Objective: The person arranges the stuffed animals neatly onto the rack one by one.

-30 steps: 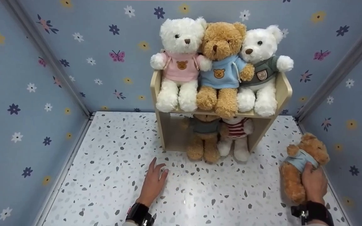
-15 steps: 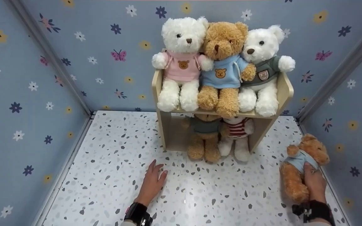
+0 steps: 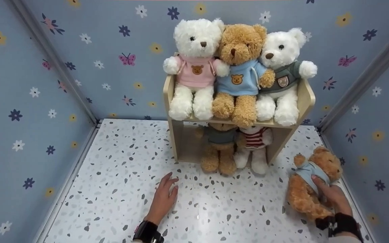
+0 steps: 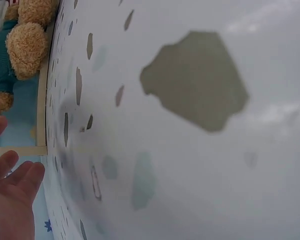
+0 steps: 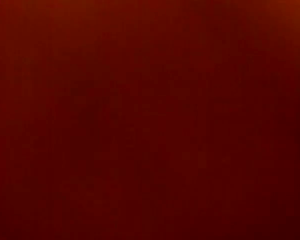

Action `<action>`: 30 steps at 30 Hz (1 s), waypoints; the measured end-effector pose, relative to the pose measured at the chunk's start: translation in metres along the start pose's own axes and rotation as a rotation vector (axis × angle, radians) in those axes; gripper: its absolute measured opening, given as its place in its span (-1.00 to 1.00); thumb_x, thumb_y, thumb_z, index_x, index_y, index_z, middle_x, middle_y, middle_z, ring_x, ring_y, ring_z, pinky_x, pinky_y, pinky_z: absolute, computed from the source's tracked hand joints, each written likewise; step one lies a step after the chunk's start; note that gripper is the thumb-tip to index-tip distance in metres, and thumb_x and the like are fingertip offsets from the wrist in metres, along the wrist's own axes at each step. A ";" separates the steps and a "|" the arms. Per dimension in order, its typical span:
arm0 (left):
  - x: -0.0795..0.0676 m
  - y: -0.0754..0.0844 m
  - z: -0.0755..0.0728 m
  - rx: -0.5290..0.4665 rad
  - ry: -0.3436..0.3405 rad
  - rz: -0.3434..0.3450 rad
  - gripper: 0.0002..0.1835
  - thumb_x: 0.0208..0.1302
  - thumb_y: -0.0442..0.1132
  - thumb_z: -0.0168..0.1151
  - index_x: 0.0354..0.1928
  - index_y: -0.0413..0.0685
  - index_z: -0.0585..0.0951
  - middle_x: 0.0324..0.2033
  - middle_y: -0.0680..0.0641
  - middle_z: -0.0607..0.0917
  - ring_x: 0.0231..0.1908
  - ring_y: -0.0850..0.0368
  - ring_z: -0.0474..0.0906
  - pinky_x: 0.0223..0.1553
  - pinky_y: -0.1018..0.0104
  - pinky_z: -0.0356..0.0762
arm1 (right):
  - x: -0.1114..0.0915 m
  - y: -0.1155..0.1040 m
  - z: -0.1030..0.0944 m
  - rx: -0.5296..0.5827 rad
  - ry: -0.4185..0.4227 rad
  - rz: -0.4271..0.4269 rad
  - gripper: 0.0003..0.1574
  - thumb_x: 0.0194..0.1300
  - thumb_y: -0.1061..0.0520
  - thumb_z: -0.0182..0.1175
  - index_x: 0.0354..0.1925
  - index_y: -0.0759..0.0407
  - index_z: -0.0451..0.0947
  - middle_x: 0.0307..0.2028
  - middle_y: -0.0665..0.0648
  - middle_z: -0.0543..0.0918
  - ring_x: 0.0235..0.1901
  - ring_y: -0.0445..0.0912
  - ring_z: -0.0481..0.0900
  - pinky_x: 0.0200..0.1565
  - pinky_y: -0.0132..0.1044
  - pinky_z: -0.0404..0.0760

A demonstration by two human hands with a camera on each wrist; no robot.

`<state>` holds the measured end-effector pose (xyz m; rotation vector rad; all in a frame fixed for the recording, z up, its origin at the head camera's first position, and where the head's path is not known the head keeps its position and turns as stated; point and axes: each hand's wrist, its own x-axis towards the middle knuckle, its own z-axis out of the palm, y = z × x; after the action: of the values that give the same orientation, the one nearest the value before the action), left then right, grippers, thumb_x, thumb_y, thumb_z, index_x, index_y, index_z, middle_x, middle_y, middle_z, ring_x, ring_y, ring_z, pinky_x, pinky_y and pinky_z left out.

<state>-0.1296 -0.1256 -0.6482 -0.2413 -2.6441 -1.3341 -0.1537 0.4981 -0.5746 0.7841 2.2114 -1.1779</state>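
Note:
At the right of the head view, my right hand (image 3: 335,197) grips a brown teddy bear (image 3: 301,194) in a light blue shirt, with the thumb lying over the shirt. The bear tilts with its head toward the right wall; the fingers beneath it are hidden. My left hand (image 3: 163,199), holding nothing, is over the speckled surface in front of the wooden shelf (image 3: 173,138). In the left wrist view, the fingers of that hand (image 4: 12,205) are relaxed and slightly bent. Only a dark red blur fills the right wrist view.
On the shelf's top sit a white bear in pink (image 3: 196,72), a brown bear in blue (image 3: 236,81) and a white bear in green (image 3: 282,81). Below are a brown bear (image 3: 218,155) and a striped-shirt bear (image 3: 253,143). Flowered walls (image 3: 120,87) enclose the speckled surface (image 3: 123,145).
The right hand has shifted the brown teddy bear leftward, away from the right wall, and its legs have swung toward the wrist. The left hand has barely moved.

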 end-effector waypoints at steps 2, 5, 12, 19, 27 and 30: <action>-0.001 0.000 0.000 0.007 0.015 0.017 -0.73 0.52 -0.31 0.19 0.17 -0.13 0.65 0.42 -0.23 0.42 0.40 -0.21 0.37 0.34 -0.10 0.41 | -0.001 0.001 0.004 -0.025 -0.001 -0.021 0.68 0.25 -0.72 -0.02 0.47 0.71 -0.29 0.12 0.66 0.32 -0.18 0.29 0.57 0.10 0.16 0.51; -0.003 0.000 0.000 0.016 0.039 0.042 -0.76 0.50 -0.35 0.19 0.12 -0.11 0.67 0.39 -0.20 0.46 0.37 -0.17 0.41 0.32 -0.07 0.43 | -0.002 0.001 0.012 -0.024 0.017 -0.052 0.72 0.26 -0.71 -0.02 0.48 0.61 -0.58 0.46 0.76 -0.28 0.41 0.57 0.05 0.40 0.36 0.16; -0.003 0.000 0.000 0.002 0.111 0.129 -0.77 0.48 -0.42 0.17 0.03 -0.07 0.72 0.30 -0.12 0.56 0.28 -0.10 0.53 0.18 -0.01 0.57 | -0.009 0.001 0.034 0.143 0.171 -0.121 0.74 0.21 -0.63 0.18 0.54 0.39 -0.66 0.54 0.54 -0.50 0.54 0.46 -0.32 0.47 0.36 -0.04; 0.000 0.002 0.000 0.014 0.186 0.203 -0.75 0.41 -0.49 0.21 -0.04 -0.05 0.74 0.26 -0.10 0.60 0.23 -0.08 0.57 0.14 0.02 0.58 | -0.021 0.010 0.069 0.382 0.317 -0.274 0.49 0.38 -0.42 0.22 0.62 0.15 -0.60 0.61 0.34 -0.48 0.60 0.27 -0.38 0.53 0.27 -0.15; 0.004 0.010 0.002 0.035 0.211 0.224 -0.75 0.38 -0.51 0.24 -0.08 -0.03 0.75 0.25 -0.12 0.60 0.23 -0.07 0.56 0.14 0.00 0.56 | -0.038 -0.003 0.087 0.494 0.381 -0.402 0.35 0.41 -0.27 0.27 0.68 0.01 -0.44 0.65 0.23 -0.28 0.61 0.12 -0.22 0.55 0.16 -0.11; 0.005 0.013 0.003 0.028 0.205 0.226 -0.74 0.39 -0.50 0.23 -0.08 -0.02 0.75 0.25 -0.10 0.60 0.24 -0.06 0.55 0.13 0.04 0.57 | -0.046 -0.012 0.090 0.535 0.427 -0.465 0.26 0.39 -0.18 0.32 0.69 -0.06 -0.28 0.64 0.19 -0.06 0.58 0.04 -0.02 0.54 0.02 -0.01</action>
<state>-0.1319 -0.1150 -0.6389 -0.3673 -2.3840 -1.1814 -0.1145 0.4043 -0.5817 0.7992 2.5377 -2.0490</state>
